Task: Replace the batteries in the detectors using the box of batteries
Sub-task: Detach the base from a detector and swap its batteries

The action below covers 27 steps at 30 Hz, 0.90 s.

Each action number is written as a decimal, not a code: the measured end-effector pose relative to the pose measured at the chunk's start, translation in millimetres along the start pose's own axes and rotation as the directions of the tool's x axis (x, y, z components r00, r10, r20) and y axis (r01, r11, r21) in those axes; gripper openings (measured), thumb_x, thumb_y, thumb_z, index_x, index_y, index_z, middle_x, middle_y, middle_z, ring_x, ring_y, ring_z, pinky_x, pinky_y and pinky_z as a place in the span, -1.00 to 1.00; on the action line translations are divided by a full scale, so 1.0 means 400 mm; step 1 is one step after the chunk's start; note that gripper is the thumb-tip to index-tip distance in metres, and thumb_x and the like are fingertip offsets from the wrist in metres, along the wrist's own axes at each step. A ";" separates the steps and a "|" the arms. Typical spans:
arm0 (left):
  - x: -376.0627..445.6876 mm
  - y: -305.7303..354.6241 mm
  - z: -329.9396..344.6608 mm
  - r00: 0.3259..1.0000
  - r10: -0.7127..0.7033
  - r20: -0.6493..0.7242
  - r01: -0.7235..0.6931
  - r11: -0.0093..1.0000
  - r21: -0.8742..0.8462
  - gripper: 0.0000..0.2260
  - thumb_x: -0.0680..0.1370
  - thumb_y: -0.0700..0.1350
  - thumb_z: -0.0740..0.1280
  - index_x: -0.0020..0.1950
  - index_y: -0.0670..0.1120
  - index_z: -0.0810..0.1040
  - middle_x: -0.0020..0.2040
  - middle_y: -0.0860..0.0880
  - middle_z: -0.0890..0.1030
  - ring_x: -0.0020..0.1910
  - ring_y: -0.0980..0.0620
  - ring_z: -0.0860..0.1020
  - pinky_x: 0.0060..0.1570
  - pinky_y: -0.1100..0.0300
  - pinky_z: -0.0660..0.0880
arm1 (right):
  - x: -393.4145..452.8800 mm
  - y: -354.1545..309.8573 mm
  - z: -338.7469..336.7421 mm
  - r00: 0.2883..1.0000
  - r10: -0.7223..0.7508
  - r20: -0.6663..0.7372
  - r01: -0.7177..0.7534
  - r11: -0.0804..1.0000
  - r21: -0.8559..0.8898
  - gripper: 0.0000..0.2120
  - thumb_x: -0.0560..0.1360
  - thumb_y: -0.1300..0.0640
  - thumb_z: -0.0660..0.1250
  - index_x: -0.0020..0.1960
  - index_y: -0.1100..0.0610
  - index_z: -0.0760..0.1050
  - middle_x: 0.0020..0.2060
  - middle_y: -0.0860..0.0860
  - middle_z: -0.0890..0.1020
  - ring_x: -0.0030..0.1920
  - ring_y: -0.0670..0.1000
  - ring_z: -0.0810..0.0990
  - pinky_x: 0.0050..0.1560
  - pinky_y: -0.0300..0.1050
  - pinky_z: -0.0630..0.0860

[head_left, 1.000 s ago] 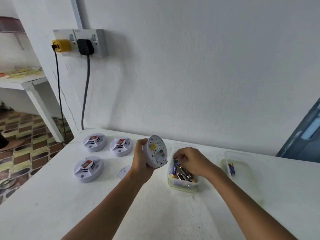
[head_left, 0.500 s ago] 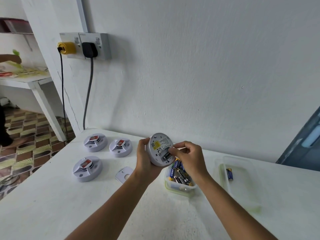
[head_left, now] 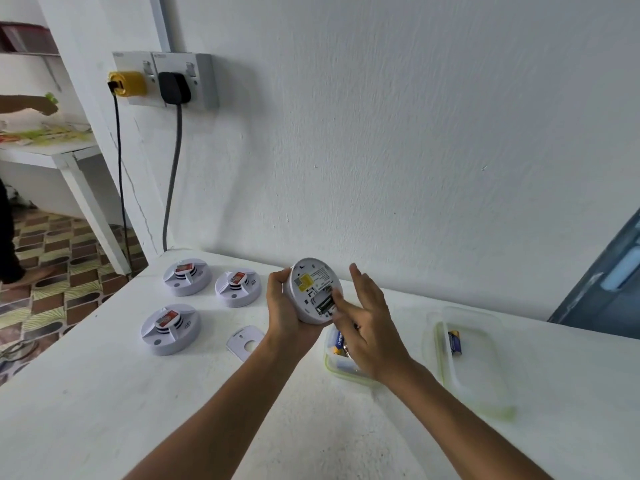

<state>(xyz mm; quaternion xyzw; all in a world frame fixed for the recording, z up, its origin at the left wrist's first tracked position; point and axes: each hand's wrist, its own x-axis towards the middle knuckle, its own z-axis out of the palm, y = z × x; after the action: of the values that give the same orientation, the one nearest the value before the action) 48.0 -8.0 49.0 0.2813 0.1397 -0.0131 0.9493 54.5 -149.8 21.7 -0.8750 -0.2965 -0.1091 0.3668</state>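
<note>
White wall (head_left: 415,133), patterned floor (head_left: 52,289), white table (head_left: 104,410).

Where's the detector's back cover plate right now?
In the head view, the cover plate lies flat on the white table, just left of the left forearm, between the nearest detector and the battery box.

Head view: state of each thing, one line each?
Held detector: gripped by left hand, back up, bay open, battery in it.
Right hand: open, fingers pressing the bay.
Battery box: open.
Three detectors: on table.
Lid: off, one battery on it.
</note>
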 end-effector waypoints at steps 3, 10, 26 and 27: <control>0.006 -0.001 -0.001 1.000 0.004 0.005 -0.004 1.000 0.017 -0.61 0.55 0.11 0.10 0.04 -0.12 0.58 0.02 -0.21 0.55 0.09 -0.19 0.48 0.23 -0.15 0.38 | 0.021 0.024 -0.035 0.991 0.131 0.028 -0.134 0.976 0.171 -0.70 0.59 0.11 0.24 0.29 0.09 0.54 0.43 -0.12 0.31 0.43 -0.10 0.27 0.42 -0.16 0.23; 0.023 0.007 -0.016 1.000 0.008 -0.028 -0.005 0.992 0.125 -0.64 0.57 0.09 0.08 0.08 -0.08 0.57 0.06 -0.19 0.53 0.07 -0.19 0.48 0.19 -0.18 0.40 | 0.068 0.043 -0.019 0.813 0.439 0.384 -0.250 0.857 -0.451 -0.91 0.45 0.22 0.26 -0.23 0.14 0.47 -0.31 0.02 0.51 -0.21 0.10 0.53 -0.29 -0.19 0.42; 0.037 0.012 -0.044 0.996 0.021 -0.084 -0.004 0.981 0.192 -0.66 0.57 0.08 0.11 0.10 -0.08 0.56 0.05 -0.20 0.54 0.06 -0.18 0.50 0.25 -0.22 0.39 | 0.091 0.031 -0.025 0.902 0.431 0.033 -0.428 0.878 0.216 -0.92 0.42 0.28 0.43 -0.17 0.18 0.53 -0.34 -0.06 0.60 -0.38 -0.24 0.56 -0.35 -0.42 0.42; 0.039 0.010 -0.041 0.996 0.021 -0.089 -0.003 0.981 0.194 -0.66 0.57 0.08 0.11 0.11 -0.08 0.55 0.06 -0.21 0.54 0.06 -0.18 0.50 0.25 -0.21 0.39 | 0.091 0.019 -0.037 0.916 0.399 -0.043 -0.366 0.876 0.315 -0.90 0.40 0.29 0.45 -0.18 0.18 0.53 -0.36 -0.05 0.61 -0.38 -0.23 0.57 -0.34 -0.40 0.44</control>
<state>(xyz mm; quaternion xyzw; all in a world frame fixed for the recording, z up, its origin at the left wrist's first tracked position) 59.3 5.2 33.7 0.3736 0.1788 -0.0084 0.9102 88.6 -148.5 42.4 -0.8431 -0.1106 -0.0348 0.5251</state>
